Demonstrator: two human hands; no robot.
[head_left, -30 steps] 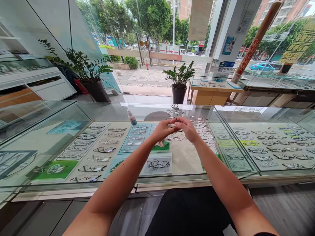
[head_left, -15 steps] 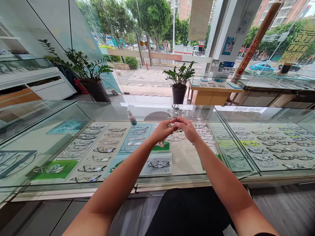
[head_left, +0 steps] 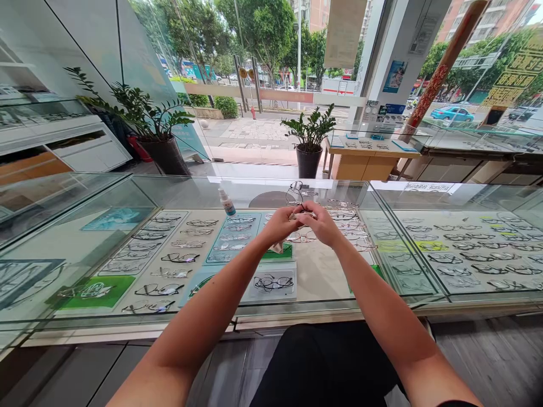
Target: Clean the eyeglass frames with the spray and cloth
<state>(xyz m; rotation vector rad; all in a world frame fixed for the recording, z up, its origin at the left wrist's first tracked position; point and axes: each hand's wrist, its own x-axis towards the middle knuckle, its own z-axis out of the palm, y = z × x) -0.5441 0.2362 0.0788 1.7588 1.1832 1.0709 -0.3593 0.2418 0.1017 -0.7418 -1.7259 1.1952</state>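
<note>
My left hand (head_left: 280, 225) and my right hand (head_left: 321, 221) meet above the glass display counter, fingers closed together. Between them is a pair of dark thin-rimmed glasses (head_left: 294, 193), one round lens standing up beyond the fingertips. A pale cloth (head_left: 278, 247) hangs beneath my left hand, bunched in its fingers. My right hand pinches the glasses; its fingertips partly hide the frame. Left of the hands, a small spray bottle (head_left: 227, 202) stands on the counter.
Rows of glasses lie inside the glass counter (head_left: 322, 308), with a clear tray (head_left: 274, 282) below the hands. Potted plants (head_left: 309, 161) stand beyond it, near a wooden display table (head_left: 367, 167) and glass doors.
The glasses have turned and shifted slightly left in my hands, so the round lens shows more upright. My right hand's fingers have shifted a little. Both forearms keep nearly the same place.
</note>
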